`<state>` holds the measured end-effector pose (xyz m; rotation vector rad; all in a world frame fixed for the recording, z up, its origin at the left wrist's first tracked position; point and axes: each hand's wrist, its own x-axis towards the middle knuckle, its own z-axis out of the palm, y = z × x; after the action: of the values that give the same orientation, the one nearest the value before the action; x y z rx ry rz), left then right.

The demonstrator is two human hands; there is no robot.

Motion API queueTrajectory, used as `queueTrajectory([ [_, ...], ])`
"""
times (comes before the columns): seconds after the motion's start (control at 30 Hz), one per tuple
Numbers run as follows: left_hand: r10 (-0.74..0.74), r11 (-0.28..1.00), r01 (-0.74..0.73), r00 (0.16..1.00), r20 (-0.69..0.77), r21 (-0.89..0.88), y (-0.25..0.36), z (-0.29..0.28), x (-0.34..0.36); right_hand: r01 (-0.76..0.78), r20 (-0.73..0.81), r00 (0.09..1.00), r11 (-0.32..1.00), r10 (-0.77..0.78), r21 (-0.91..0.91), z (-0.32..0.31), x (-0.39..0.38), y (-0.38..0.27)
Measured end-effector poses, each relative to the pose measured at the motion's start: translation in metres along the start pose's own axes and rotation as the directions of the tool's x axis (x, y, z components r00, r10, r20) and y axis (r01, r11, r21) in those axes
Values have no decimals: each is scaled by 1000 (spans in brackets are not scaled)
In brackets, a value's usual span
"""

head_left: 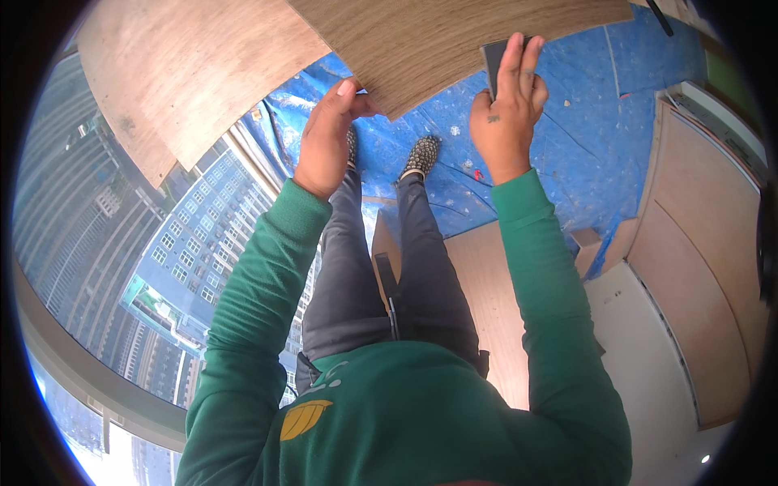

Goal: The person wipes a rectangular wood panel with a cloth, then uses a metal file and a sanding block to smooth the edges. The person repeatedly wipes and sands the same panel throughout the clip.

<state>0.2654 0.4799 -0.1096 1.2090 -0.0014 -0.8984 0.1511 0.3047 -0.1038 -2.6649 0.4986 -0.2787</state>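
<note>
A large wood-grain panel (454,40) stretches across the top of the view. My left hand (328,134) grips its near corner, thumb on the face. My right hand (510,101) presses a small dark grey block (493,58) flat against the panel's lower edge. Both arms wear green sleeves. My legs in grey trousers and patterned shoes (421,155) stand below the panel on a blue plastic sheet (583,138).
A second, paler board (178,73) lies at the upper left beside a big window (105,243) showing tall buildings far below. Wooden cabinet panels (705,267) line the right side. A bare wood floor strip (494,308) and white surface (640,348) lie to my right.
</note>
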Motion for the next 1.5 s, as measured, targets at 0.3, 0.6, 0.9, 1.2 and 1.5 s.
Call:
queueTrajectory([
  [0.3,-6,1000,6,1000,-23,-3,-1,-5,-8,28,-15,999,987,-30,-157,-25,41,59],
  [0.6,619,202,-365,767,170,909,33,9,-32,261,127,954,961,-272,93,6,-21,-5],
  [0.9,94,-408,-553,766,636,726,26,64,43,-309,-331,865,920,378,242,-58,54,240],
  [1.2,23,-624,-608,613,790,490,21,230,257,-569,607,373,-344,701,747,-43,-144,130],
  [1.5,-11,-612,-643,589,808,461,25,158,162,-349,675,652,-652,347,673,-78,-122,126],
])
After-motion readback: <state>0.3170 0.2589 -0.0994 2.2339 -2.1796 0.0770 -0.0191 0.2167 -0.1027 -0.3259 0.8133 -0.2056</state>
